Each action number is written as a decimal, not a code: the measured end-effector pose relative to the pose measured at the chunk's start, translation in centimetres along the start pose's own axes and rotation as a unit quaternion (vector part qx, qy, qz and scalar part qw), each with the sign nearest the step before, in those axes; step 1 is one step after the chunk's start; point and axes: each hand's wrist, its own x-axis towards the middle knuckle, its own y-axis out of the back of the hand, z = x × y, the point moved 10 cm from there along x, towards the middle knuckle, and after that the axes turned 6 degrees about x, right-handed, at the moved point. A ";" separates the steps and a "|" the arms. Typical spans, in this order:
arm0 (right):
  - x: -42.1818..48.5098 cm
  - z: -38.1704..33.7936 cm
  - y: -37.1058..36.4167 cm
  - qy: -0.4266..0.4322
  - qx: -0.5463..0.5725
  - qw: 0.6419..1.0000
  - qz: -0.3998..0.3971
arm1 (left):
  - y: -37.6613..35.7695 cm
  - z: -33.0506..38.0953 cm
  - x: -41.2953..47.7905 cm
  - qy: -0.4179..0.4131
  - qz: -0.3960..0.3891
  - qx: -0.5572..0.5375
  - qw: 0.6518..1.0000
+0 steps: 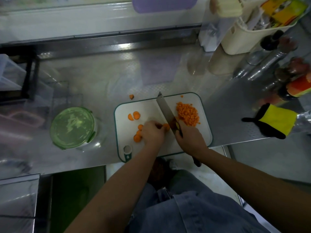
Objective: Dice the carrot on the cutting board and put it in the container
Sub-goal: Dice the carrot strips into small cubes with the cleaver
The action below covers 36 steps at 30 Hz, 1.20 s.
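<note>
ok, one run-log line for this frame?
stage: dicing | right hand: steel knife | left hand: steadies orange carrot slice | diced pile: on white cutting board | green-lidded container: closed

White cutting board (151,113) with a dark teal rim and a teal tab at the hanging hole. Bright orange everywhere on it: diced carrot pile (187,113) on the right side, carrot rounds (134,116) on the left, plus one orange chunk (131,96) lying off the board. Silver-grey knife blade (165,111), black handle. Pale green see-through lid on the container (72,127). Shiny silver steel counter (104,78) with a fine dimpled pattern. Yellow cloth (276,121) with black trim off to the right. Lavender board (164,4) up top, cream basket (249,35), faded blue denim (193,211) below
</note>
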 end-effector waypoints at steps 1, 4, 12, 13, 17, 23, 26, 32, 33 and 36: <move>0.0 -0.1 0.2 -0.002 0.004 1.000 0.003 | -0.2 -0.1 0.1 0.009 -0.005 -0.005 1.000; 0.1 -0.4 0.6 -0.005 0.002 1.000 0.000 | -0.3 -0.5 0.2 0.030 -0.010 -0.016 0.999; -0.4 -0.7 0.2 -0.008 -0.039 0.999 -0.034 | -0.5 -0.8 0.4 0.053 -0.022 -0.047 0.997; -0.5 -0.7 0.3 -0.006 -0.042 0.998 -0.039 | -0.5 -0.8 0.4 0.053 -0.022 -0.051 0.997; -0.5 -0.8 -0.2 -0.007 -0.050 0.997 -0.067 | -0.6 -0.8 0.6 0.062 -0.028 -0.063 0.996; 0.4 -1.3 -1.1 -0.004 -0.052 0.996 -0.074 | -0.7 -1.1 0.7 0.080 -0.033 -0.069 0.994; 0.6 -1.2 -1.3 0.005 -0.033 0.998 -0.058 | -0.8 -1.3 0.8 0.078 -0.032 -0.062 0.995; 1.1 -0.7 -0.4 0.004 -0.003 1.000 -0.020 | -0.6 -1.1 0.8 0.083 -0.039 -0.065 0.994; 1.1 -0.7 -0.1 0.005 0.007 1.000 -0.014 | -0.6 -1.2 0.8 0.086 -0.039 -0.065 0.993; 0.9 -1.1 0.2 0.023 0.013 0.999 -0.022 | -0.6 -1.4 0.8 0.095 -0.035 -0.063 0.993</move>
